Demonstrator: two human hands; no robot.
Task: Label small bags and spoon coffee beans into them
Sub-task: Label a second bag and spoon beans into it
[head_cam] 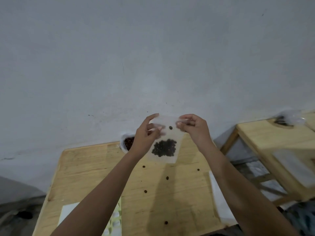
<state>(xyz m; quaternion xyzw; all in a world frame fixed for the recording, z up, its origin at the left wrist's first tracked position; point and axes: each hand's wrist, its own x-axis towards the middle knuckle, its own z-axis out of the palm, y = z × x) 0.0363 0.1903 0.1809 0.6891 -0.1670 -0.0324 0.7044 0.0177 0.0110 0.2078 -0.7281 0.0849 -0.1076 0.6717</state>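
Observation:
I hold a small clear plastic bag (167, 133) up in front of the wall, above the far part of the wooden table (81, 169). A dark clump of coffee beans (164, 148) sits in its lower half, and one bean clings higher up. My left hand (148, 135) pinches the bag's top left edge. My right hand (194, 127) pinches the top right corner. A larger bag of coffee beans (127, 143) stands at the table's back edge, partly hidden behind my left hand.
Several loose beans (167, 178) lie scattered on the table. A sheet of labels (114, 222) lies at the front left under my left forearm. A stack of white bags (219, 201) lies at the right edge. A second wooden table (265, 133) stands to the right.

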